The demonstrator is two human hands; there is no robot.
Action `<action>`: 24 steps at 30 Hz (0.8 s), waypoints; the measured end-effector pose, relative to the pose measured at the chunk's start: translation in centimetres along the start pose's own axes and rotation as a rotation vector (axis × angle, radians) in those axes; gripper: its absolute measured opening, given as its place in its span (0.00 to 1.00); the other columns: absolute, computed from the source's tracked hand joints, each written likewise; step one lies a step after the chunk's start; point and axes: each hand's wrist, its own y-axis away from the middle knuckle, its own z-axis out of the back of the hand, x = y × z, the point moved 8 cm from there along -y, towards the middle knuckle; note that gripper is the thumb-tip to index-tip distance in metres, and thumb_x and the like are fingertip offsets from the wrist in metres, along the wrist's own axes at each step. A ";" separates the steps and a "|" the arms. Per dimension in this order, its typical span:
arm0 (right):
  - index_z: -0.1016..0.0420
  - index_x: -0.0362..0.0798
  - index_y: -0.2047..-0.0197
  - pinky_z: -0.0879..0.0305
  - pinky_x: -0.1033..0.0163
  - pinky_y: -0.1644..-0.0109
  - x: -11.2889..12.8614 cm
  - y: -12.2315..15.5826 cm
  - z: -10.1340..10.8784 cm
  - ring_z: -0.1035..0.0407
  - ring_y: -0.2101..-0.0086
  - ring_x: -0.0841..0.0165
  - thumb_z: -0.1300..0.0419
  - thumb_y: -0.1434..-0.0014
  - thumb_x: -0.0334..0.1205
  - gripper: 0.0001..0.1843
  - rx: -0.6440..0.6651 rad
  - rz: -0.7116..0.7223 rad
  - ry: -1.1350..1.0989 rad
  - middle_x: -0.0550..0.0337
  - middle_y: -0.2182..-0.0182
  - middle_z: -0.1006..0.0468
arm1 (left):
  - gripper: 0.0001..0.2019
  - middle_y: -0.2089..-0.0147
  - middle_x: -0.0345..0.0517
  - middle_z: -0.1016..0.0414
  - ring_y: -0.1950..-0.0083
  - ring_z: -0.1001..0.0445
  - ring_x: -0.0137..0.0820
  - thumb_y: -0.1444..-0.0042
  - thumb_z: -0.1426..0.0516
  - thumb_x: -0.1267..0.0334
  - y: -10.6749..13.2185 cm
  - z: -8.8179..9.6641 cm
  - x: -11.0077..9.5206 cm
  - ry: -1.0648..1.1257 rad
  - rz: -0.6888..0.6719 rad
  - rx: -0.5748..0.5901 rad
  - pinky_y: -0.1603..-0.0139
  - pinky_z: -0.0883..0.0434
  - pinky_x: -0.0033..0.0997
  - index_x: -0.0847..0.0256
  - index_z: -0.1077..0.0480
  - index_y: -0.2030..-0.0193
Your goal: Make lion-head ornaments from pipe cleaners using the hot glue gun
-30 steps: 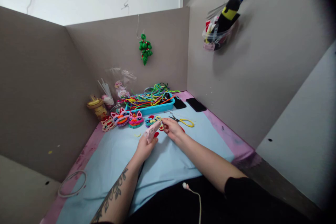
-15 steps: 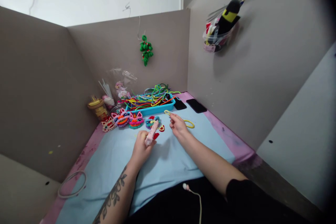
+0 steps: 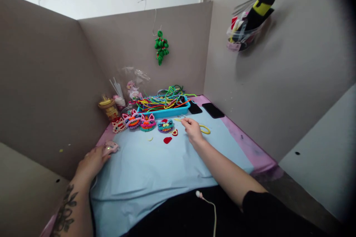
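Observation:
At the left edge of the table, my left hand point(image 3: 94, 160) has its fingers closed on the rear of a pink hot glue gun point(image 3: 110, 148). My right hand point(image 3: 192, 129) pinches a short yellow pipe cleaner piece point(image 3: 177, 119) above the cloth. Just left of that hand lies a blue and purple pipe cleaner animal head point(image 3: 165, 126) with a red top. Near it are a red and yellow ear-like piece point(image 3: 174, 132), a flat red piece point(image 3: 167, 140) and a small pale yellow curved strip point(image 3: 150, 139). A yellow pipe cleaner loop point(image 3: 205, 129) rests beyond my right wrist.
A blue tray point(image 3: 164, 112) heaped with colourful pipe cleaners stands at the back. Several finished animal heads point(image 3: 132, 119) line up at its left, near a lidded cup point(image 3: 109, 109). Two dark phones point(image 3: 213, 110) lie right of the tray. Grey partitions point(image 3: 183, 44) enclose the table.
My left hand has carried the glue gun from the middle to the table's left edge, uncovering the red piece. My right hand stays near the same spot with the yellow pipe cleaner piece.

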 end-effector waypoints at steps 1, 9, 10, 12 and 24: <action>0.27 0.47 0.73 0.46 0.66 0.70 0.7 0.2 -0.2 0.44 0.74 0.72 0.37 0.56 0.45 0.10 0.026 0.093 0.114 0.63 0.75 0.33 | 0.21 0.55 0.60 0.28 0.53 0.30 0.52 0.47 0.49 0.51 0.3 0.7 -0.2 -0.065 0.035 -0.053 0.61 0.33 0.44 0.62 0.35 0.51; 0.24 0.47 0.74 0.40 0.63 0.61 -0.1 2.5 -4.1 0.37 0.69 0.70 0.41 0.50 0.36 0.05 0.363 0.292 0.617 0.59 0.69 0.33 | 0.18 0.50 0.53 0.33 0.49 0.32 0.40 0.49 0.45 0.62 1.7 1.6 -16.5 0.335 -0.484 0.004 0.49 0.36 0.38 0.61 0.36 0.50; 0.24 0.47 0.73 0.39 0.63 0.60 -0.5 2.5 -4.4 0.36 0.68 0.70 0.41 0.50 0.35 0.05 0.381 0.290 0.627 0.59 0.69 0.33 | 0.18 0.51 0.53 0.33 0.50 0.32 0.40 0.49 0.45 0.64 1.5 0.9 -17.9 0.385 -0.505 0.021 0.49 0.36 0.37 0.60 0.36 0.50; 0.24 0.47 0.73 0.39 0.63 0.59 -0.9 2.4 -4.7 0.36 0.67 0.70 0.41 0.50 0.34 0.05 0.409 0.310 0.637 0.59 0.67 0.33 | 0.19 0.51 0.52 0.32 0.51 0.31 0.38 0.51 0.44 0.65 0.9 -0.4 -20.2 0.509 -0.541 0.036 0.50 0.35 0.36 0.60 0.37 0.50; 0.23 0.50 0.70 0.42 0.58 0.51 -1.1 1.8 -5.4 0.38 0.58 0.65 0.40 0.49 0.34 0.04 0.542 0.511 0.712 0.58 0.65 0.32 | 0.29 0.54 0.50 0.28 0.54 0.30 0.40 0.57 0.39 0.59 -1.1 -4.2 -22.8 0.817 -0.464 0.048 0.54 0.33 0.39 0.61 0.40 0.46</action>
